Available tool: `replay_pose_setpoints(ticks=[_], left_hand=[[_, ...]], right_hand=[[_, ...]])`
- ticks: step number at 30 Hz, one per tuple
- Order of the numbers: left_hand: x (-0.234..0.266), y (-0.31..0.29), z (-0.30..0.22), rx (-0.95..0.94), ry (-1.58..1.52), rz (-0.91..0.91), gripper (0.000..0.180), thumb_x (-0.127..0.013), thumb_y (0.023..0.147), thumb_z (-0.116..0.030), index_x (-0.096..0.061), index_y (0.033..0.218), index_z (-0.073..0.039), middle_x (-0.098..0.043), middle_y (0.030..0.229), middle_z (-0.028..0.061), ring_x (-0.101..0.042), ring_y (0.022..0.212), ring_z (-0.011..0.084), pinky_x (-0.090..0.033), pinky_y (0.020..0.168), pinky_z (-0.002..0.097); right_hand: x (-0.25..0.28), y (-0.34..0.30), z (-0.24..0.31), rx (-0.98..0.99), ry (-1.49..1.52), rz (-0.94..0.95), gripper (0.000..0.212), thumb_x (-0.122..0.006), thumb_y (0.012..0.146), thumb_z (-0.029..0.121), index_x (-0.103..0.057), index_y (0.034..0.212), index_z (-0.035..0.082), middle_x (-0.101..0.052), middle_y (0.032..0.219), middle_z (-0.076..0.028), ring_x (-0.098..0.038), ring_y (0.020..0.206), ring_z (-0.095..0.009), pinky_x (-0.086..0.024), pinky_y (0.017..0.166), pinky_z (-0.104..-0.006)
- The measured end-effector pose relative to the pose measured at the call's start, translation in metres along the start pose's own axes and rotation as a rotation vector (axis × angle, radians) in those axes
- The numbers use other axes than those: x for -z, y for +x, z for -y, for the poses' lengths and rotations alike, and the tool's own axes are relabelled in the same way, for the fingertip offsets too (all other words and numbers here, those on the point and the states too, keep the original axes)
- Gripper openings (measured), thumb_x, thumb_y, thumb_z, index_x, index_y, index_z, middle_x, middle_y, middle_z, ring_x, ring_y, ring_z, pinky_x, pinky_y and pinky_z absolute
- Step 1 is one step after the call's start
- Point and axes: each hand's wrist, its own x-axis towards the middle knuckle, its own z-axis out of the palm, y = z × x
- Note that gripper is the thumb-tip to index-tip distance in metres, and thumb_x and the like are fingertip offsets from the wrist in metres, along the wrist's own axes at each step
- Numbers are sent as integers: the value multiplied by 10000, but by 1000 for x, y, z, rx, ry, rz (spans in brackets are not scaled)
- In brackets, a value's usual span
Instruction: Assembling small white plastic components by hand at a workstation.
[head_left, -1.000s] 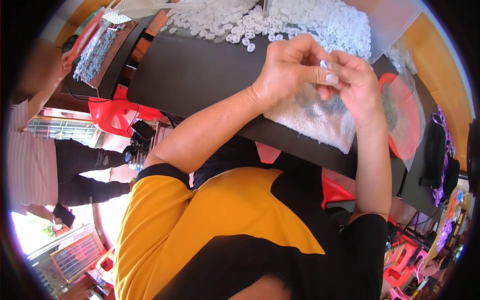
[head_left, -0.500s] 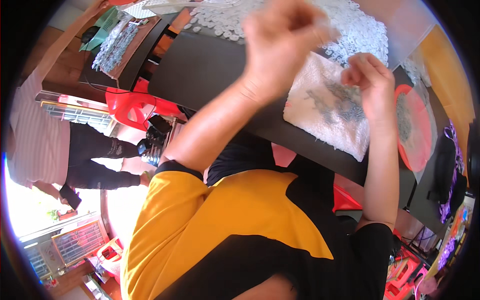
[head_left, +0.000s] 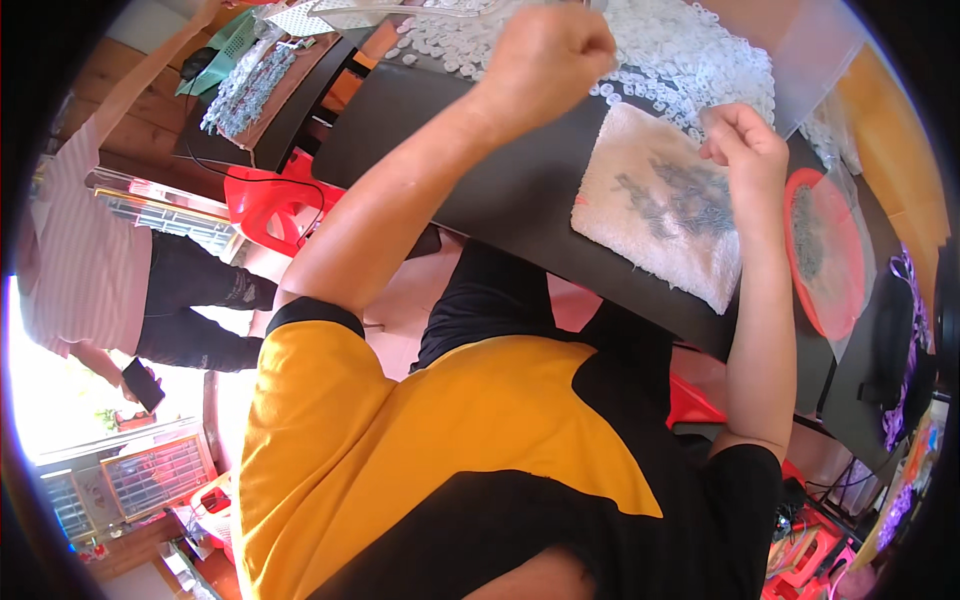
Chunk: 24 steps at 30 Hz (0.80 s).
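The left hand [head_left: 550, 55] is raised over the near-left part of a spread of small white oval pieces [head_left: 690, 75], its fingers curled in toward the palm. Its fingertips are turned away, so I cannot tell whether that grip is pinching a piece. The right hand [head_left: 745, 140] is poised above the upper right part of a pale towel [head_left: 612, 190], thumb and forefinger bent toward each other and the other fingers folded. Whether those tips meet, or hold anything, I cannot tell.

The white pieces lie along the far side of the dark worktop [head_left: 490, 195], beyond the towel. Slender grey pieces [head_left: 695, 195] are scattered on the towel, left of the right wrist. A red round tray [head_left: 845, 240], partly under clear plastic, sits right of the right forearm.

One second ago, the two hands met over the towel with a small white piece between their fingertips; now they are well apart. Half a second ago the left hand was blurred; now it shows more sharply, and more of the towel is uncovered than when the hands met.
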Motion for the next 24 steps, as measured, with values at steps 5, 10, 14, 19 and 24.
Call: replay_pose_setpoints(ticks=[5, 10, 14, 19, 24], left_hand=[[-62, 18, 37, -33, 152, 150, 132, -672, 746, -122, -708, 841, -37, -674, 787, 125, -656, 708, 240, -513, 660, 351], [-112, 36, 56, 15, 403, 343, 232, -677, 728, -236, -703, 877, -61, -686, 867, 148, -660, 842, 328, -519, 734, 446], [-113, 41, 40, 88, 486, 422, 241, -681, 719, -226, -687, 905, -73, -685, 889, 149, -657, 883, 335, -520, 741, 449], [-118, 40, 44, 6, 437, 344, 177, -618, 752, -158, -669, 890, -58, -685, 904, 148, -657, 880, 347, -517, 725, 473], [-119, 36, 41, 18, 490, 369, 162, -593, 776, -141, -661, 889, -46, -683, 900, 156, -658, 895, 345, -517, 728, 480]], right_hand=[[-8, -3, -13, 562, -669, 120, 94, -668, 790, 131, -644, 820, 46, -639, 756, -47, -626, 730, -252, -467, 625, -337], [-20, -10, -12, 639, -777, 280, 25, -637, 767, 93, -622, 782, 79, -610, 834, -85, -582, 857, -306, -422, 748, -425], [-11, -7, -16, 574, -673, 227, 33, -611, 759, 59, -613, 788, 74, -614, 840, -84, -585, 852, -306, -421, 739, -430], [-12, -9, -9, 570, -667, 361, 63, -597, 751, 37, -577, 801, 70, -602, 828, -82, -586, 868, -310, -416, 737, -428], [-14, -7, -14, 582, -725, 344, 71, -605, 750, 41, -591, 809, 78, -598, 835, -72, -586, 896, -300, -411, 750, -416]])
